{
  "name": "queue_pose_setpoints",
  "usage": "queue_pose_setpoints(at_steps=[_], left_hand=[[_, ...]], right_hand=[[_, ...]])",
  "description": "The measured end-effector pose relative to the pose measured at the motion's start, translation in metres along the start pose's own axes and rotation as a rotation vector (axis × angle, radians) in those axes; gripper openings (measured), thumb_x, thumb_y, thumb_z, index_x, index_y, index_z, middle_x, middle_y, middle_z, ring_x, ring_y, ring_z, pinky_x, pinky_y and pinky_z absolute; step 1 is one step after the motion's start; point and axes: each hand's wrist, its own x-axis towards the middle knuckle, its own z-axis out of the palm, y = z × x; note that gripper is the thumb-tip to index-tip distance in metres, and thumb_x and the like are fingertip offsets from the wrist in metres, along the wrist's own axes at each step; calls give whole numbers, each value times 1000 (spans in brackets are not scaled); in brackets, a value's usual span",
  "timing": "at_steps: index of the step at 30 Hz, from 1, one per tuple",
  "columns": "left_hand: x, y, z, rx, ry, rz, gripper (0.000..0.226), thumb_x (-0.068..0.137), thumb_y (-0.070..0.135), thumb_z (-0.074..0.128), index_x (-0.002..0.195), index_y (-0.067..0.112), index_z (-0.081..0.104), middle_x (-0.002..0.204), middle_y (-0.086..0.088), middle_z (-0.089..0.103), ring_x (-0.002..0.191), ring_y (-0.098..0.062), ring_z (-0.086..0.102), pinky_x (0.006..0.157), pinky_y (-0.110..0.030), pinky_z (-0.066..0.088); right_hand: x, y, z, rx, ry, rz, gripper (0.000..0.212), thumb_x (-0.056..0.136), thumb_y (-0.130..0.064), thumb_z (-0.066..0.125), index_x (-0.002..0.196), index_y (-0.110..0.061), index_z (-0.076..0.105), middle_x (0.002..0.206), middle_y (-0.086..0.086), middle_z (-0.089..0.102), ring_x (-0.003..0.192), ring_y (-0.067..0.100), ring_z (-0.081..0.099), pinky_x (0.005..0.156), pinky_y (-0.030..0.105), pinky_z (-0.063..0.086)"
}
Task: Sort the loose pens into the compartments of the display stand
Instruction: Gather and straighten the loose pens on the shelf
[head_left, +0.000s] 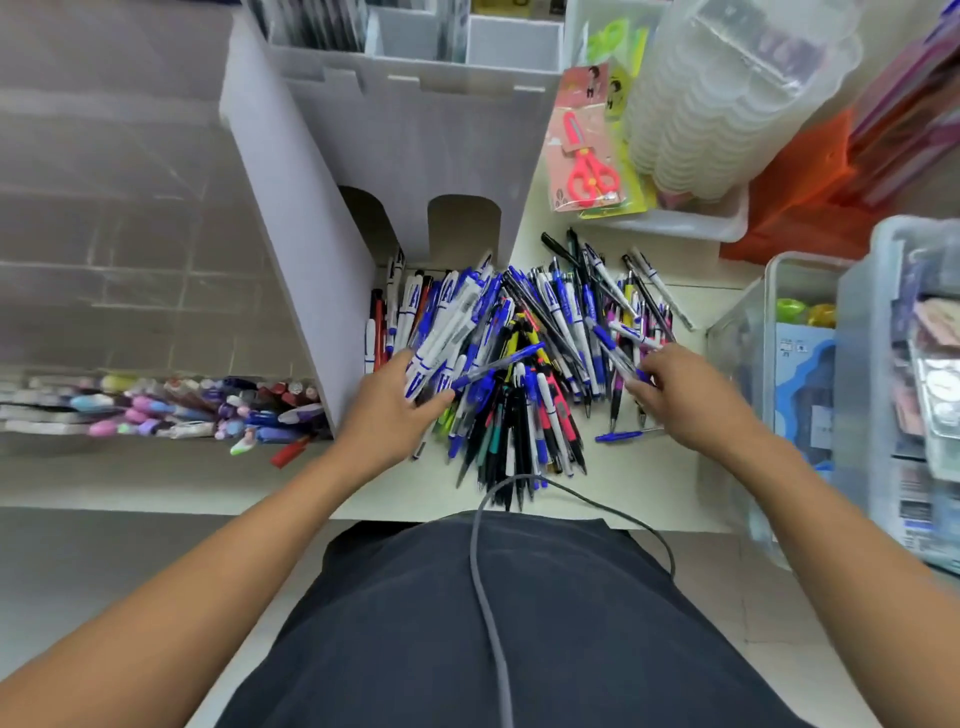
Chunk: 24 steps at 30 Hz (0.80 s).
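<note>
Head view. We see a heap of loose pens (524, 353) lying on the pale table (649, 467), directly in front of the white display stand (415, 130), whose 2 arched openings face the heap. Our left hand (395, 410) grips a bundle of white-and-blue pens (441, 332) at the heap's left edge, its fingers curled around them. Our right hand (680, 395) pinches a few pens at the heap's right side, though we cannot tell exactly how many. Packaged red scissors (587, 156) lean in a clear bin (722, 223) behind the heap. A grey cable (483, 597) hangs over the dark shirt (519, 649).
</note>
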Motion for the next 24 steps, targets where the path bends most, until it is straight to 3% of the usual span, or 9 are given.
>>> queue_pose_setpoints(at_steps=[3,5,6,8,10,13,16,20,24], left_hand=[[22,11,0,-18,169,-54,34,92,31,71,119,14,59,94,2,67,74,-18,61,59,-26,41],[33,14,1,-17,285,-99,31,92,28,70,112,8,59,90,-3,66,66,-10,54,53,-22,35],[37,17,2,-20,332,-126,28,92,26,70,108,6,58,87,-4,65,63,-5,51,50,-17,33],[38,22,4,7,397,-176,22,94,21,67,102,5,53,76,2,55,60,-1,45,44,-13,32],[35,27,5,58,419,-190,20,96,18,64,105,7,50,74,8,47,60,-4,46,45,-15,31],[32,26,6,113,386,-184,25,94,14,67,112,7,50,89,2,55,73,-18,57,61,-27,43],[32,22,4,122,342,-202,31,90,8,70,113,7,51,97,-1,54,84,-20,56,70,-30,45],[31,24,0,81,312,-226,29,89,6,69,112,7,52,96,1,52,84,-19,55,72,-30,44],[32,27,-1,25,301,-280,36,90,8,69,108,14,39,97,-1,54,83,-22,58,69,-32,48]], right_hand=[[17,-21,14,276,48,142,39,94,-27,67,62,-15,48,59,3,49,60,26,48,56,34,29],[19,-38,20,460,158,281,22,90,-29,70,80,-13,60,68,3,58,70,27,57,62,32,37],[15,-46,22,523,231,338,25,89,-34,72,94,-12,61,79,4,61,79,27,61,67,33,43],[4,-57,25,531,283,392,63,82,-54,73,125,-11,53,116,10,59,108,31,59,88,41,51],[-10,-68,29,511,136,404,109,69,-77,71,149,-15,31,147,14,39,134,35,43,108,51,44],[-26,-74,42,446,-56,384,137,54,-82,77,156,-18,12,155,13,24,141,38,33,111,51,37],[-26,-75,57,377,-41,372,136,49,-77,83,150,-17,15,146,14,27,133,38,40,105,49,44],[-21,-79,63,358,-6,314,124,50,-76,84,140,-16,22,138,12,30,116,34,53,91,47,52],[-28,-78,62,383,69,312,107,60,-71,82,133,-15,28,135,10,35,113,32,54,84,42,51]])
